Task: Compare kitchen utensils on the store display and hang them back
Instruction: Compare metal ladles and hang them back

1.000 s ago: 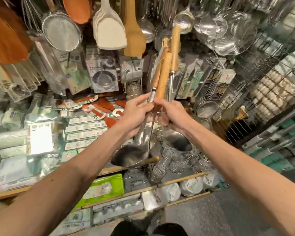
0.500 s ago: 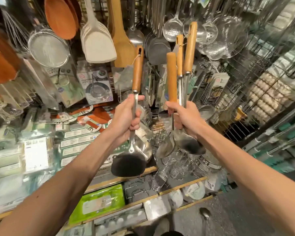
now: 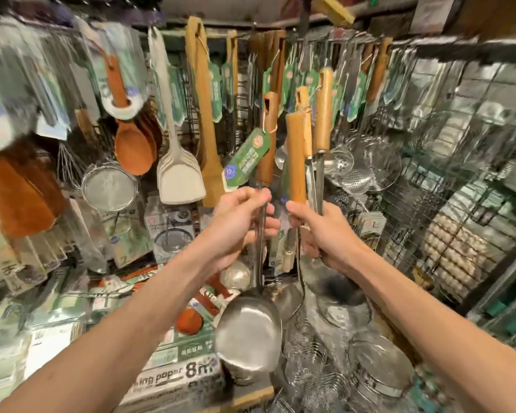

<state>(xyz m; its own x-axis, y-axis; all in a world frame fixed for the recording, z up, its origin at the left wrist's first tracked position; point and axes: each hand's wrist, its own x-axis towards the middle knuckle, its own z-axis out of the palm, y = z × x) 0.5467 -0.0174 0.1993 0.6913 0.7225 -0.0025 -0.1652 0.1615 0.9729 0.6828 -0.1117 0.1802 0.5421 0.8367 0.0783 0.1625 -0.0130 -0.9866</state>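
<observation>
Looking midway through: comparing 4 utensils, hanging none back yet. Gripping 1 steel spatula [image 3: 249, 332] by its metal shaft with the left hand [image 3: 236, 225], fingers [image 3: 251, 195] curling round just under the wooden handle, blade dangling below the wrist. Clutching 3 wooden-handled utensils [image 3: 295, 156] in the right hand [image 3: 325, 234], fist wrapping their shafts, handles pointing up just beside the spatula's.

wire rack [image 3: 459, 120], hanging wooden spatulas [image 3: 204, 120], strainers [image 3: 110, 186]

Wire grid rack [image 3: 447, 186] at right; wooden shelf edge [image 3: 251, 394] below, boxed goods [image 3: 173, 375] stacked.
</observation>
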